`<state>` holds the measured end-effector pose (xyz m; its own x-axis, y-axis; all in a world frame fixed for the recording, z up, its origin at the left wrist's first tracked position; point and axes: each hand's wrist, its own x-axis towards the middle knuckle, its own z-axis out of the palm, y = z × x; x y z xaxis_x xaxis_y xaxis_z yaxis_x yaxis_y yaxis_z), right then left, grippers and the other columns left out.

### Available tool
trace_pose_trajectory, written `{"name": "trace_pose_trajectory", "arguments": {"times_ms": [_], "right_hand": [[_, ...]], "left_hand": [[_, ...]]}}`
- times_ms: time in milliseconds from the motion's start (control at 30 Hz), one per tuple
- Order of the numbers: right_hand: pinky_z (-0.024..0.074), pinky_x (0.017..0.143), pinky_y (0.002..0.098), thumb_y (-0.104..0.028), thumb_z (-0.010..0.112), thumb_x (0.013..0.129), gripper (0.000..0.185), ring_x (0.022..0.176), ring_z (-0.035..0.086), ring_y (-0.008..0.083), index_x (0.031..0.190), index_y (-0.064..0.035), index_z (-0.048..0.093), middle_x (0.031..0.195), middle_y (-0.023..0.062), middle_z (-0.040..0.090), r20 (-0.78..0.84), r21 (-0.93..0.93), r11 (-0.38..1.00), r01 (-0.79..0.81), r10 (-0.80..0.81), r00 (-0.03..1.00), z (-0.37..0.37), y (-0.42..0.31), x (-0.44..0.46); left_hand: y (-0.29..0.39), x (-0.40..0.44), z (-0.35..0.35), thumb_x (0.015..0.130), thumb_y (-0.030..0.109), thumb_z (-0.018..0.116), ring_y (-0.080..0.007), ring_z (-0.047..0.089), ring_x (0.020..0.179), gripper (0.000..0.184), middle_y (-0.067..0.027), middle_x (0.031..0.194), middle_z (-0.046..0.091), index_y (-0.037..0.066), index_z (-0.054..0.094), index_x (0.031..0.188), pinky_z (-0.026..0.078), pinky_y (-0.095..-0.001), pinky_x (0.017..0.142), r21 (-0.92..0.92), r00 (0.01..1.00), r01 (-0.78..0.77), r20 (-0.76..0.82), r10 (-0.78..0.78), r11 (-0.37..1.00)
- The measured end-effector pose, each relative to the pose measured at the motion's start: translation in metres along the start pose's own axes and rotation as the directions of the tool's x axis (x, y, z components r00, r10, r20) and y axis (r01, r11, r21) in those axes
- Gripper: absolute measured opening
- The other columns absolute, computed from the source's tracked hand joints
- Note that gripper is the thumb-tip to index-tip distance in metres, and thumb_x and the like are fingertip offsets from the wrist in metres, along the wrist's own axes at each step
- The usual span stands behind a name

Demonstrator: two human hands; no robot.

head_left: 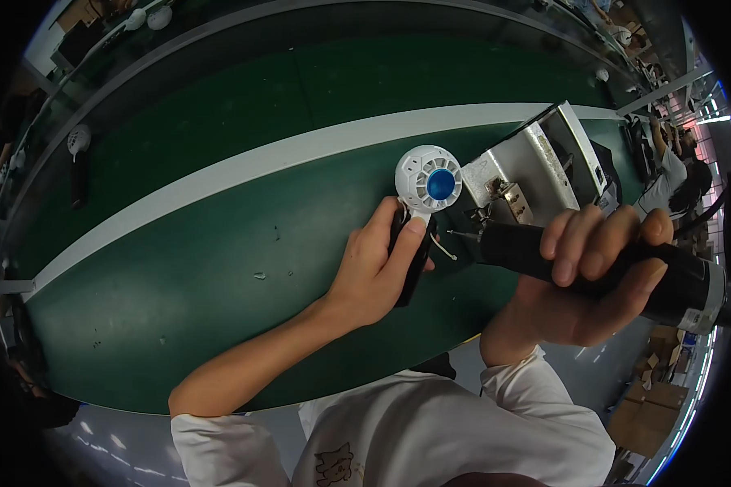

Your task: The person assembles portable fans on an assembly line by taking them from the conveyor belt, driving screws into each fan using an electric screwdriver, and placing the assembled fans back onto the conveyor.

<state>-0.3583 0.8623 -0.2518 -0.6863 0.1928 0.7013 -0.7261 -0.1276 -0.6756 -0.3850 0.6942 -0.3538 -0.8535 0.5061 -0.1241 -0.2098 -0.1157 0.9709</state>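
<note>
My left hand is wrapped round the black handle of a small handheld fan. The fan's round white head has slots and a blue centre, and it points up above my fist. A pale thin strip or wire sticks out beside the handle. In my right hand is a black electric screwdriver, lying nearly level. Its thin bit points left toward the fan handle, with a gap between them. Part of the handle is hidden by my left fingers.
A metal fixture with a bracket stands on the green table, just beyond the screwdriver. A white rail runs between the table and a green belt. Another fan lies far left. Cardboard boxes and a person are at right.
</note>
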Motion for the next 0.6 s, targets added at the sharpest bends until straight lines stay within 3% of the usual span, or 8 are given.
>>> {"name": "trace_pose_trajectory", "arguments": {"times_ms": [100,300,400,467,600], "right_hand": [[0.0445,0.060,0.0284,-0.033,0.041,0.108,0.032,0.057,0.048,0.0100,0.126,-0.0064,0.045,0.078,0.0012,0.051,0.058,0.009,1.000,0.015,-0.015,0.998,0.004,0.010,-0.001],[0.0460,0.057,0.0302,-0.035,0.044,0.107,0.034,0.055,0.049,0.0118,0.126,-0.0063,0.044,0.076,0.0024,0.052,0.035,-0.108,0.994,0.002,0.002,0.999,0.015,0.026,-0.003],[0.0460,0.053,0.0309,-0.034,0.052,0.105,0.034,0.051,0.048,0.0127,0.123,-0.0068,0.043,0.073,0.0028,0.052,0.044,-0.178,0.984,-0.019,0.028,0.999,0.019,0.033,-0.006],[0.0461,0.051,0.0312,-0.033,0.061,0.101,0.033,0.049,0.048,0.0135,0.112,-0.0088,0.042,0.069,0.0024,0.051,0.060,-0.191,0.981,-0.024,0.036,0.998,0.015,0.036,-0.008],[0.0459,0.050,0.0310,-0.034,0.066,0.097,0.037,0.048,0.048,0.0133,0.102,-0.0114,0.038,0.066,0.0015,0.049,0.079,-0.249,0.967,-0.059,0.081,0.994,0.022,0.039,-0.013]], "left_hand": [[-0.004,0.005,0.001,0.107,0.029,0.047,-0.0197,0.071,0.071,0.034,-0.0120,0.085,0.068,-0.003,0.052,0.116,0.052,-0.0328,0.062,-0.006,0.998,-0.041,-0.040,0.040,0.999],[-0.005,0.006,-0.002,0.106,0.027,0.048,-0.0198,0.070,0.069,0.034,-0.0128,0.078,0.067,-0.005,0.052,0.115,0.052,-0.0336,0.061,0.000,0.998,-0.048,-0.039,0.048,0.999],[-0.010,0.010,-0.001,0.106,0.026,0.049,-0.0195,0.070,0.067,0.034,-0.0120,0.074,0.066,-0.006,0.052,0.115,0.052,-0.0336,0.060,0.015,0.996,-0.058,-0.068,0.059,0.998],[-0.011,0.013,0.004,0.106,0.026,0.048,-0.0198,0.070,0.066,0.034,-0.0118,0.072,0.065,-0.006,0.052,0.115,0.052,-0.0339,0.060,0.013,0.996,-0.049,-0.074,0.049,0.999],[-0.011,0.011,-0.002,0.107,0.024,0.048,-0.0205,0.069,0.064,0.032,-0.0123,0.070,0.064,-0.007,0.052,0.115,0.051,-0.0353,0.058,0.019,0.998,-0.048,-0.025,0.049,0.999]]}}
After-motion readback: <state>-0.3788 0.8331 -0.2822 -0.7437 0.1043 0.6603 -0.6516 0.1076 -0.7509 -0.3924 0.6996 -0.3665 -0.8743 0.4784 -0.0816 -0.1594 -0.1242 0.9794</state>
